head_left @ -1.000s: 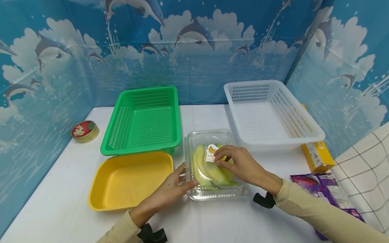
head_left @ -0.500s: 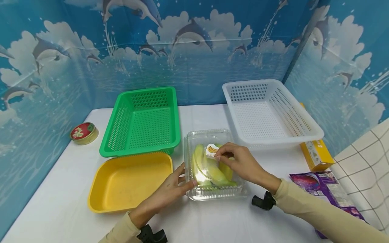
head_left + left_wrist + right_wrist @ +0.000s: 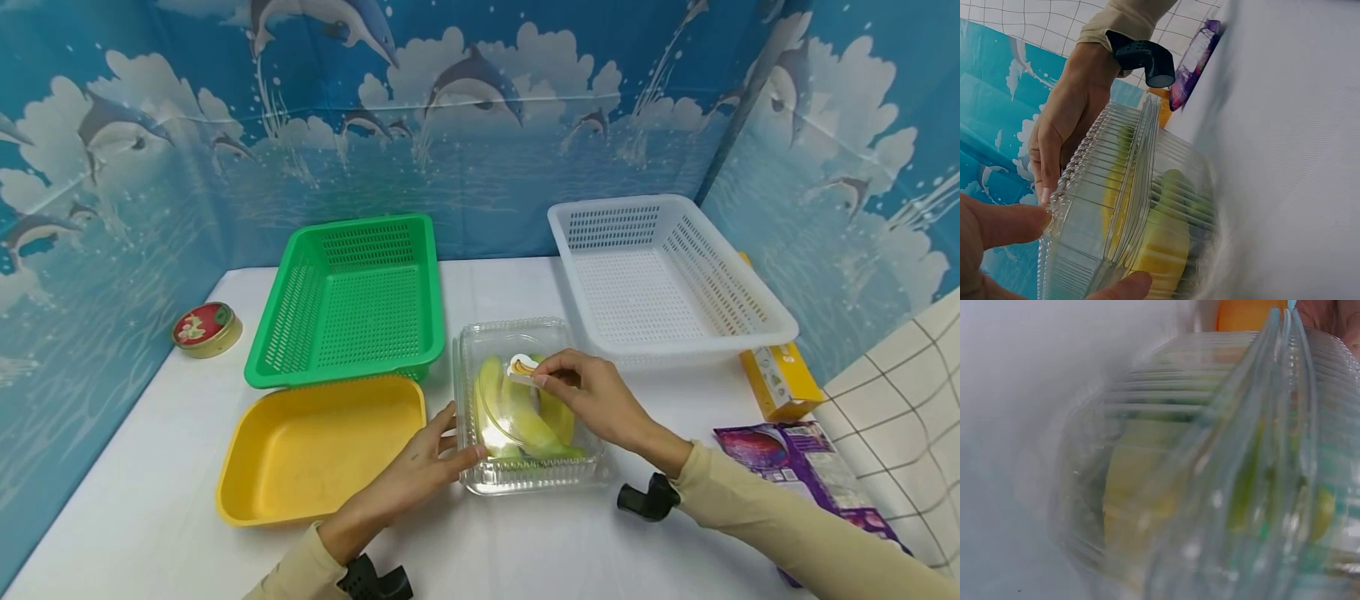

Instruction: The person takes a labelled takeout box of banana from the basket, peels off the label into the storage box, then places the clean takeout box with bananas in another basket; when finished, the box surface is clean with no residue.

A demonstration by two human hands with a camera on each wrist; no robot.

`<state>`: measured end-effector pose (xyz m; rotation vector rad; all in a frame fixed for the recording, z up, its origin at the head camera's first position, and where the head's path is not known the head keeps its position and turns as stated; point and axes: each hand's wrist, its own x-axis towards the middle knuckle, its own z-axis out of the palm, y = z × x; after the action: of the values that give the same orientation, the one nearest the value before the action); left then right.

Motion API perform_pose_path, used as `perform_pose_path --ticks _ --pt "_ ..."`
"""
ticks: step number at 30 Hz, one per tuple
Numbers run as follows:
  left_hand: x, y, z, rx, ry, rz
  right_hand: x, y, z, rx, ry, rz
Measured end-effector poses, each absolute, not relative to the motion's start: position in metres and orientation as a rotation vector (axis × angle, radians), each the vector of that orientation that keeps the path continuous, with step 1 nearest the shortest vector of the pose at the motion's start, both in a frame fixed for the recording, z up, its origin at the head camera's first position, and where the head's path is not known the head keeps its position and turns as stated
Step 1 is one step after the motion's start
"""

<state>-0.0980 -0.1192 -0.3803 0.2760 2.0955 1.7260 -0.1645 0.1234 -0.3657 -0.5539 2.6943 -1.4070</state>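
Centre of the head view: clear clamshell box of bananas on the white table, between yellow tray at left and white basket at upper right. Left hand, fingers straight against the box's left edge, apparently to steady it. Right hand above the lid, thumb and forefinger pinching the banana sticker, one edge lifted, apparently for peeling. Green basket behind the tray; round tin at far left.

Left hand flat, right hand pinching
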Motion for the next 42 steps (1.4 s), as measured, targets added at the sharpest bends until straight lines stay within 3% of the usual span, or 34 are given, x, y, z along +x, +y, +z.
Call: perform_pose_path --ticks 18,26,34,42 --pt "-0.100 -0.121 -0.380 0.253 2.098 1.681 -0.166 0.126 -0.364 -0.460 2.502 -1.677" --pt "-0.098 -0.138 -0.353 0.292 2.123 1.500 -0.167 0.127 -0.364 -0.443 2.499 -1.680" --pt "-0.099 -0.176 -0.307 0.271 2.272 1.409 -0.167 0.128 -0.367 -0.416 2.464 -1.691" --pt "-0.112 -0.244 -0.283 0.303 2.512 1.359 -0.168 0.129 -0.366 -0.428 2.444 -1.686"
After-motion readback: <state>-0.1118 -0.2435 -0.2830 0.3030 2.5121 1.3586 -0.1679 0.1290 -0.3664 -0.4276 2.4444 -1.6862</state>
